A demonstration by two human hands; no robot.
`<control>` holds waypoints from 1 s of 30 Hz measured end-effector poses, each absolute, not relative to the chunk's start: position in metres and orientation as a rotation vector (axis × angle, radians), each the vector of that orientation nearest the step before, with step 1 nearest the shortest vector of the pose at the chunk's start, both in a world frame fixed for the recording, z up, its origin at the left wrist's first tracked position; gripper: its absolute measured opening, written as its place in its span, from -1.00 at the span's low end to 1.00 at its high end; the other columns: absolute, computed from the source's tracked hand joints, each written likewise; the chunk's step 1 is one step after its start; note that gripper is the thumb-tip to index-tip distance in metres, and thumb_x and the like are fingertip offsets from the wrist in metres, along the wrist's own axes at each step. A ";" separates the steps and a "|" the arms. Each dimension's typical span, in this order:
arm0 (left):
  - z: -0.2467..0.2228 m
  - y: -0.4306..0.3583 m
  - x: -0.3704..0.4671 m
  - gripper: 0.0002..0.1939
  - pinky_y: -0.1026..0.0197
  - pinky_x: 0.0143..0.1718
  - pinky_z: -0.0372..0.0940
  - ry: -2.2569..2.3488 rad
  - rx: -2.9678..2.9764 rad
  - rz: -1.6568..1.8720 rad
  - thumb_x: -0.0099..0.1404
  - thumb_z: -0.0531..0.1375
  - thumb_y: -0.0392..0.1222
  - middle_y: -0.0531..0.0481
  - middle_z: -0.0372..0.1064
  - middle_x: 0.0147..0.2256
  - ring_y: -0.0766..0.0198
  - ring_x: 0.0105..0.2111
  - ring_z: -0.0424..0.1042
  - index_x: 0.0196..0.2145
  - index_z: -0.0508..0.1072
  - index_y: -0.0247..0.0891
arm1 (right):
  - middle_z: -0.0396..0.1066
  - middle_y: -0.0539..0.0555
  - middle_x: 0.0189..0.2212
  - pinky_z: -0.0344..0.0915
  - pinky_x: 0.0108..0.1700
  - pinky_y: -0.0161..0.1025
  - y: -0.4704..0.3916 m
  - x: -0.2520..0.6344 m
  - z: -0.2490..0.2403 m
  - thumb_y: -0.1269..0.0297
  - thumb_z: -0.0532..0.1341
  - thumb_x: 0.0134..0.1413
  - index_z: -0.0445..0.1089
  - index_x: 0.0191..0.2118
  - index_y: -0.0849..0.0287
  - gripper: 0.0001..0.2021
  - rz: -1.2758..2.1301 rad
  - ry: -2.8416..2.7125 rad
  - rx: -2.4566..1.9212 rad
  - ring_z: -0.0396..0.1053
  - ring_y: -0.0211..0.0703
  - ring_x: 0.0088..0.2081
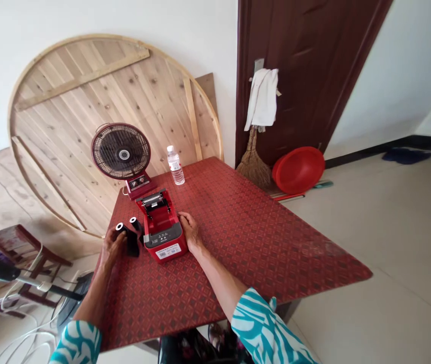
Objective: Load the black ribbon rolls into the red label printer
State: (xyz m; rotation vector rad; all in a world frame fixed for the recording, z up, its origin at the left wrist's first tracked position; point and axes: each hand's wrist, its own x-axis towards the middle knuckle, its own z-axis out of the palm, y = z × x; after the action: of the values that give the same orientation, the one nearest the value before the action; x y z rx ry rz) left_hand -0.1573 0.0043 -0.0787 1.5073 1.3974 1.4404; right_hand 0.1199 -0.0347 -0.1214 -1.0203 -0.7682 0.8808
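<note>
A red and black label printer (164,242) stands on the patterned red table (276,242) with its lid raised, so its hollow red inside shows. My right hand (190,231) is against the printer's right side, its fingers curled at the upper edge. To the left of the printer, my left hand (112,247) grips a black ribbon roll (132,245) with a white core end, held upright. Beside it, closer to the printer, is a second, thinner black roll (135,223) with a white core. Whether the two rolls are joined I cannot tell.
Behind the printer stand a dark red fan (123,154) and a clear water bottle (176,167). A large round wooden tabletop (86,101) leans on the wall. By the door are a straw broom (254,164) and a red basin (301,169). A wooden chair (26,247) stands left.
</note>
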 end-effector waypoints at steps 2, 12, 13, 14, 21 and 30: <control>-0.063 -0.006 -0.152 -0.39 0.08 -0.19 0.45 1.332 1.508 1.466 -0.06 0.41 0.18 -0.10 0.56 -0.27 0.07 -0.23 0.55 -0.14 0.47 -0.26 | 0.56 0.04 -0.16 0.26 0.09 -0.11 -0.035 0.120 -0.120 0.04 0.13 0.04 0.50 -0.20 0.06 -0.68 0.885 -0.771 -1.020 0.43 -0.05 -0.06; 0.002 -0.015 -0.075 -0.54 0.06 -0.13 0.40 1.146 2.413 0.962 0.16 0.29 0.13 -0.10 0.56 -0.24 0.07 -0.25 0.53 -0.07 0.59 -0.18 | 0.56 0.03 -0.16 0.28 0.10 -0.10 -0.034 0.121 -0.118 0.10 0.10 0.07 0.51 -0.20 0.06 -0.70 0.843 -0.813 -1.044 0.44 -0.06 -0.05; 0.005 -0.012 -0.069 -0.57 0.06 -0.15 0.41 1.136 2.468 0.901 0.18 0.27 0.13 -0.11 0.57 -0.23 0.06 -0.25 0.53 -0.09 0.60 -0.17 | 0.56 0.02 -0.16 0.28 0.10 -0.12 -0.033 0.120 -0.119 0.11 0.10 0.07 0.51 -0.20 0.05 -0.71 0.836 -0.816 -1.041 0.44 -0.08 -0.05; 0.007 -0.009 -0.064 -0.59 0.07 -0.16 0.41 1.135 2.512 0.835 0.20 0.26 0.13 -0.12 0.57 -0.22 0.05 -0.26 0.53 -0.10 0.61 -0.15 | 0.56 0.01 -0.17 0.29 0.09 -0.13 -0.033 0.120 -0.119 0.12 0.10 0.07 0.51 -0.21 0.04 -0.71 0.829 -0.817 -1.039 0.44 -0.08 -0.05; 0.024 -0.001 -0.047 -0.67 0.06 -0.13 0.37 1.422 2.676 0.336 0.20 0.27 -0.04 -0.12 0.58 -0.15 -0.05 -0.15 0.54 -0.08 0.61 -0.07 | 0.56 0.02 -0.20 0.29 0.08 -0.13 -0.029 0.116 -0.119 0.18 0.09 0.08 0.51 -0.23 0.05 -0.73 0.807 -0.797 -1.054 0.43 -0.09 -0.07; 0.015 0.008 -0.017 -0.69 0.20 -0.13 0.33 1.450 2.719 -0.235 0.19 0.24 -0.29 -0.09 0.59 -0.12 0.01 -0.07 0.53 -0.13 0.62 -0.03 | 0.55 0.05 -0.16 0.28 0.11 -0.11 -0.031 0.118 -0.117 0.20 0.07 0.06 0.50 -0.23 0.06 -0.73 0.826 -0.816 -1.056 0.43 -0.07 -0.03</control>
State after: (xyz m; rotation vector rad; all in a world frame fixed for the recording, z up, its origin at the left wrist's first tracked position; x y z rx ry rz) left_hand -0.0166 0.0078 0.0149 2.7192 1.4498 -0.2355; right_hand 0.1177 -0.0306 -0.1171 -1.0558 -0.8159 0.8263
